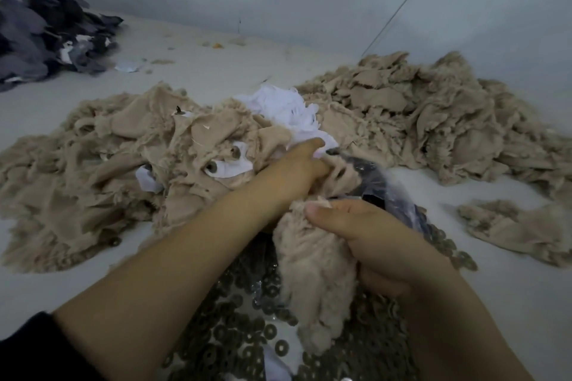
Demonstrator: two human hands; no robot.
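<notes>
1. The left hand (297, 172) is gripping the fuzzy beige fabric piece (312, 281), its fingertips hiding in folds.
2. The right hand (377, 241) is clamping the piece over grey metal rings (235, 334).
3. The bare white table (510, 303) is lying open rightwards.

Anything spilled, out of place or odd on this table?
Yes: metal rings lie spilled loose across the table under the right hand gripping a fleece piece, seemingly out of the clear bag. Stray scraps litter the far edge.
</notes>
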